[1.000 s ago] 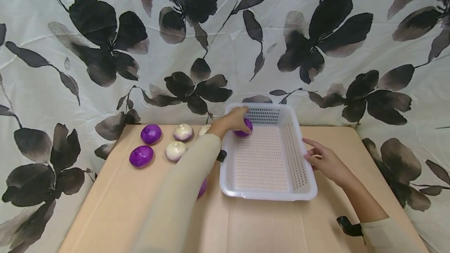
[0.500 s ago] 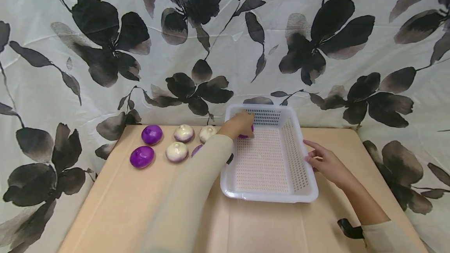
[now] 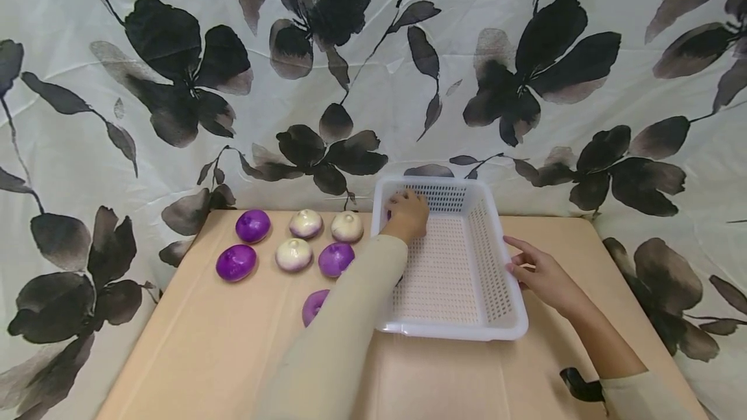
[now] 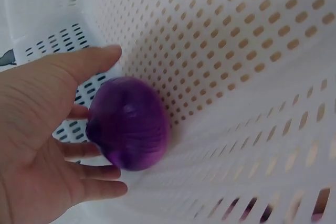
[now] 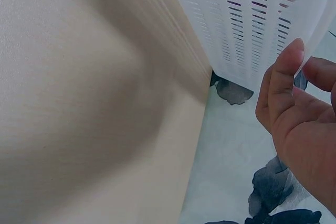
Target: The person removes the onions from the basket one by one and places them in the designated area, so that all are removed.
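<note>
Inside the far left corner of the white plastic basket [image 3: 449, 333] is my left hand [image 3: 410, 216]. The left wrist view shows a shiny purple onion [image 4: 131, 124] lying in that corner. Straight, loose fingers [image 4: 100, 188] lie beside and behind it, and the thumb stands away from it. In the head view the hand mostly hides this onion. My right hand [image 3: 545, 275] is at the basket's right side; in the right wrist view its thumb and fingers pinch the rim.
Left of the basket, several more onions lie on the tan table [image 3: 192, 355]: purple ones [image 3: 236, 262] and whitish ones [image 3: 294, 255]. My left sleeve partly covers the nearest purple onion [image 3: 315, 306]. A floral cloth [image 3: 432, 70] hangs behind the table.
My left hand has carried the purple onion further into the basket's far left corner, and its fingers have loosened from it. The right hand stays at the rim.
</note>
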Motion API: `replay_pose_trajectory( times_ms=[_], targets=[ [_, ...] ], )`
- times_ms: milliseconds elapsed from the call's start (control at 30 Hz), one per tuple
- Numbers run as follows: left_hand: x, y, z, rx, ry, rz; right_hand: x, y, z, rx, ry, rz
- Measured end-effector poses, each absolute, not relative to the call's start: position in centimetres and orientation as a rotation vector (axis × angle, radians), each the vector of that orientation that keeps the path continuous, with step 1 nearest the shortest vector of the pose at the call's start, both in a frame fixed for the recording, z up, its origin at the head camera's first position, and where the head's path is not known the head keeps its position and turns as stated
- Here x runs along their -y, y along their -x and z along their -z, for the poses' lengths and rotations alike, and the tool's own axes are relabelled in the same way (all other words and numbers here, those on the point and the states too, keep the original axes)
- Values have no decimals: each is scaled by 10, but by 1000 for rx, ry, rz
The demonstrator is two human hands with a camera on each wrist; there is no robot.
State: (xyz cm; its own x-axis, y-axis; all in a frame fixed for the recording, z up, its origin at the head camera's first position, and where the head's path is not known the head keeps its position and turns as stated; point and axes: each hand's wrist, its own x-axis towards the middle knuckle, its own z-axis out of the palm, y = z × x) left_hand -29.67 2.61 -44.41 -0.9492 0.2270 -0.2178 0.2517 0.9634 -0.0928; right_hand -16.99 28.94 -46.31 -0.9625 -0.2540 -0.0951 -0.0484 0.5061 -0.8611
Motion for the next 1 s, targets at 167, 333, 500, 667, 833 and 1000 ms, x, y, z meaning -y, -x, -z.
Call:
replay_pose_trajectory(
  times_ms=[167,333,500,667,833,1000],
  targets=[
    [-32,295,450,-2931,-297,251,-289,169,463,-2537,248,1440],
    [-35,295,454,-2944,-279,258,-289,169,463,-2543,249,1438],
    [-36,297,457,-2937,-281,276,-289,170,463,-2533,250,1447],
    [-34,296,459,-2934,-309,345,-288,169,464,-2526,249,1448],
    [-35,297,456,-2958,-346,414,-288,169,463,-2536,247,1435],
    [-39,299,449,-2970,-389,455,-288,168,462,-2537,257,1433]
  ],
)
